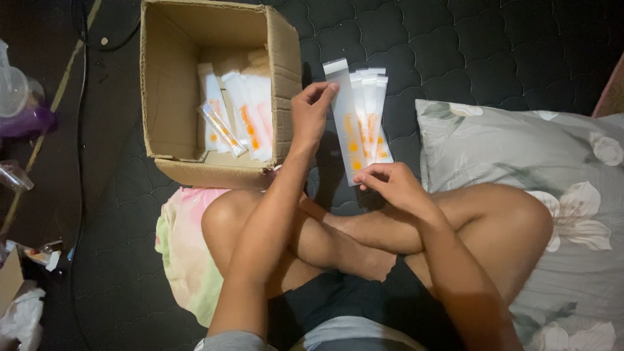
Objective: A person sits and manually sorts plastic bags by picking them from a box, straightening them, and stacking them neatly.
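I sit cross-legged on a dark quilted mattress (494, 45). Several long clear sachets with orange print (364, 117) are fanned out upright between my hands. My left hand (311, 114) pinches the upper left edge of the fan. Down at the fan's lower end, my right hand (393, 184) grips the sachets. To the left stands an open cardboard box (286, 65) with more sachets of the same kind (237, 114) lying inside.
A grey floral pillow (559, 169) lies at the right under my knee. A pink and green cloth (185, 247) sits under my left knee. Clear plastic containers (16, 97) and crumpled white paper (23, 315) lie on the dark floor at the left.
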